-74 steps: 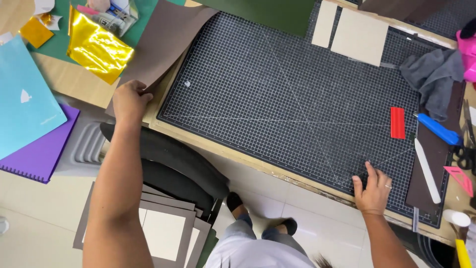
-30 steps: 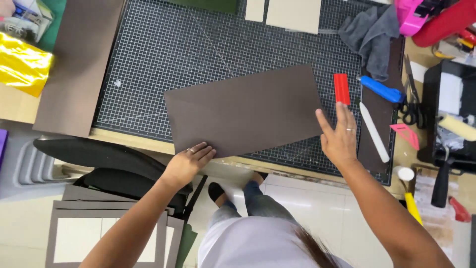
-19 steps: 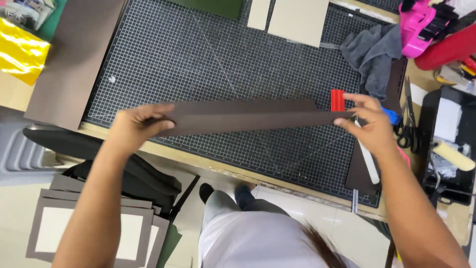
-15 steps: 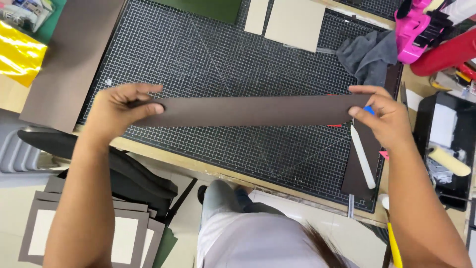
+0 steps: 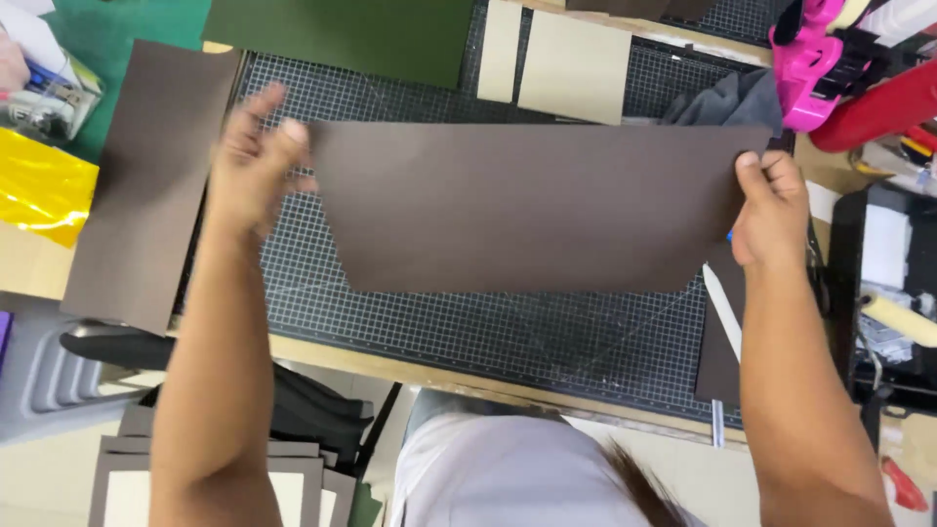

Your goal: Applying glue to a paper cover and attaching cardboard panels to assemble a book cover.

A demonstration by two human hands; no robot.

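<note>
both hands hold brown card sheet [image 5: 527,205] over gridded cutting mat [image 5: 488,332]: left hand [image 5: 256,161] blurred at left edge, right hand [image 5: 771,210] pinching right edge.

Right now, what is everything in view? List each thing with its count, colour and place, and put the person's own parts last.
Brown sheet: 1, dark brown, held flat over the mat by both hands.
Cutting mat: 1, dark with a white grid, covering the table's middle.
Second brown sheet: 1, dark brown, left of the mat.
Green sheet: 1, dark green, top edge.
Board pieces: 2, beige, top centre on the mat.
Foil: 1, yellow, far left.
Cloth: 1, grey, upper right.
Pink tool: 1, pink, top right.
Folding stick: 1, white, right of the mat.
Framed boards: a stack, grey-brown, lower left.
Left hand: on the sheet's left edge.
Right hand: gripping the sheet's right edge.
</note>
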